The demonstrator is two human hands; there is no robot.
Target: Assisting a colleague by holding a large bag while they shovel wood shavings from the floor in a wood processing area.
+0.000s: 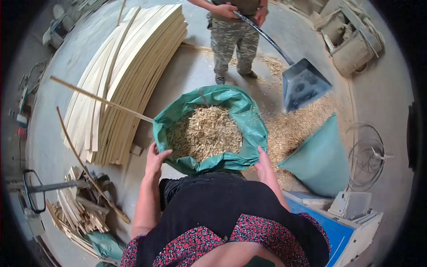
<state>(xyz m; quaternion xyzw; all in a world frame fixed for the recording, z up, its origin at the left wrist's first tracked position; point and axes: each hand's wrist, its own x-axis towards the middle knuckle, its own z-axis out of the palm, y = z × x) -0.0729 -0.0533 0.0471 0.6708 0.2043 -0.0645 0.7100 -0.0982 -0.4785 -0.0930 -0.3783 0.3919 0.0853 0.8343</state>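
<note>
A green woven sack [249, 116] stands open in front of me, its rim folded outward. Wood shavings [211, 133] fill it close to the top. My left hand [155, 161] grips the sack's near left side, with the thumb over the rim and the other fingers partly hidden behind the fabric. At the near right side, my right hand [263, 163] holds the sack's edge, its fingers partly hidden. Across from me a co-worker in camouflage trousers [235, 42] holds a long-handled shovel [307, 84], its dark blade to the right of the sack.
Loose shavings [296, 127] lie heaped on the floor at right, beside a closed green sack [318, 160]. A tall stack of planks [129, 66] stands at left, with a thin stick [100, 99] reaching to the sack. Scrap wood [82, 209] lies lower left; a blue-topped item [320, 231] stands lower right.
</note>
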